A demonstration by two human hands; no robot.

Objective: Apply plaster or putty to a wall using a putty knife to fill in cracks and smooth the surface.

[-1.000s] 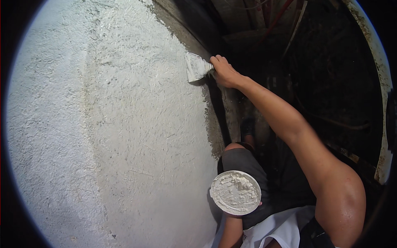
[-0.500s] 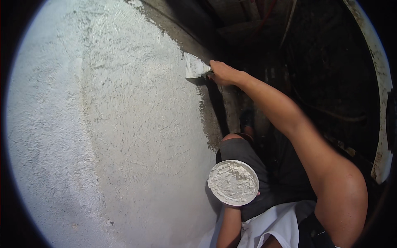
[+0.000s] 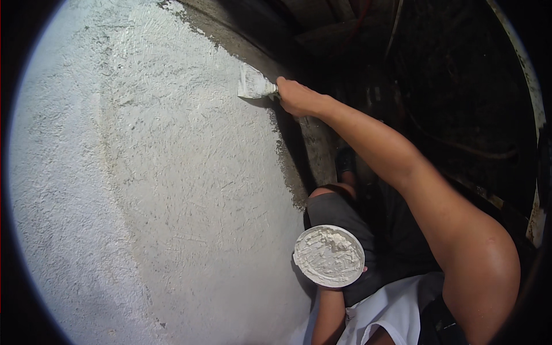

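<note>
My right hand [image 3: 302,99] is wrapped round the handle of a putty knife [image 3: 255,83], its wide blade coated in white paste. The blade lies against the white-coated wall [image 3: 190,155], near the ragged edge where the coating meets bare grey surface. Low in front of me, my left hand [image 3: 331,291] supports a round, shallow white lid or dish [image 3: 329,256] from beneath. Thick white paste is spread unevenly over it. Most of the left hand is hidden under the dish; a fingertip shows at its right rim.
A bare grey strip [image 3: 291,178] borders the coating, with a dark shadow beside it. My bent knee [image 3: 332,191] is close to the wall, above the dish. On the right is a dark area with a thin hose or cable [image 3: 483,154] and a curved, pale, stained edge [image 3: 536,221].
The view has turned slightly. My right hand and the putty knife appear a little further left and higher, with the blade still against the wall. The dish sits slightly further right.
</note>
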